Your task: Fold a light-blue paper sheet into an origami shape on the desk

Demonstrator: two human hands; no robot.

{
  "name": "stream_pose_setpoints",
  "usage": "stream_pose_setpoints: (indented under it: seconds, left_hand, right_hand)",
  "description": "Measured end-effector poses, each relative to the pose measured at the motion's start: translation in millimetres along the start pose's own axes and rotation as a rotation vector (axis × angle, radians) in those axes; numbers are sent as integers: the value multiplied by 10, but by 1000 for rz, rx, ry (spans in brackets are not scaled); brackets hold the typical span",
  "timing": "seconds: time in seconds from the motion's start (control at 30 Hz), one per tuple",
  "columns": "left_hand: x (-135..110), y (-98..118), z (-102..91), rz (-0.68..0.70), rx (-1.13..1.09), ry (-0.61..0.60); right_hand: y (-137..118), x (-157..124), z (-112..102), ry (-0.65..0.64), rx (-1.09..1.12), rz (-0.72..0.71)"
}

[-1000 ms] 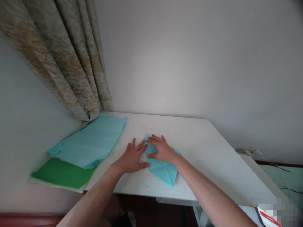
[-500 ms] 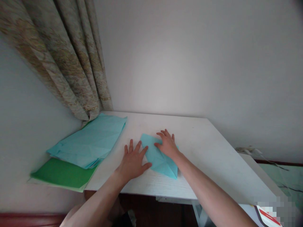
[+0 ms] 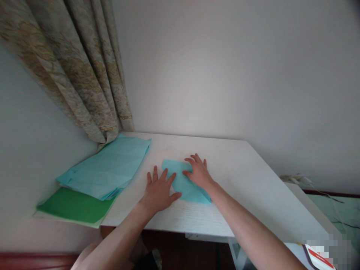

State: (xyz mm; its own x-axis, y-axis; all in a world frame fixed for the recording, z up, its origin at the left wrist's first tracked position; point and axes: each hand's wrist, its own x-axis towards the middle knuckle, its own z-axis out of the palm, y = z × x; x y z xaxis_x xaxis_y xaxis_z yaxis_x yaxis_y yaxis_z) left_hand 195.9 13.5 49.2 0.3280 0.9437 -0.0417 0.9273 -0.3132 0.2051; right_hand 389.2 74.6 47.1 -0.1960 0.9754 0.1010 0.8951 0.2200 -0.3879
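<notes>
A folded light-blue sheet of paper (image 3: pixel 187 189) lies flat on the white table (image 3: pixel 225 161), between my two hands. My left hand (image 3: pixel 159 189) rests palm down at its left side, fingers spread, with the thumb and index finger at the paper's edge. Over the right part of the sheet is my right hand (image 3: pixel 199 170), its fingers apart and its thumb on the paper. Part of the paper is hidden beneath the right hand and wrist.
On the table's left side, a stack of light-blue paper (image 3: pixel 109 168) lies over green sheets (image 3: pixel 75 206). A patterned curtain (image 3: pixel 84 75) hangs above them. A cable (image 3: pixel 323 189) runs past the right edge, and a white-and-red item (image 3: pixel 316 255) sits at the lower right.
The folded paper has turned slightly: its upper-left corner moved left and its lower-right corner moved up. Both hands have hardly moved.
</notes>
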Motion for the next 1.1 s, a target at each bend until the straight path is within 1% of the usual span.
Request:
stream_pose_setpoints:
  seconds: [0.1, 0.27, 0.53, 0.77, 0.93, 1.1]
  left_hand:
    - [29, -10, -30, -18, 6, -3]
    - [59, -6, -72, -3, 17, 8]
    - [95, -17, -35, -30, 40, 20]
    - [177, -89, -26, -84, 13, 39]
    - [204, -116, -30, -78, 33, 78]
    - [205, -120, -7, -69, 49, 72]
  right_hand:
    - [0, -7, 12, -8, 0, -10]
    - [-9, -12, 25, 0, -14, -20]
    - [-48, -30, 8, -27, -15, -67]
    - [-117, -79, -55, -103, -18, -193]
    - [-136, -102, -63, -154, -13, -319]
    - [-165, -119, -87, -204, 12, -365]
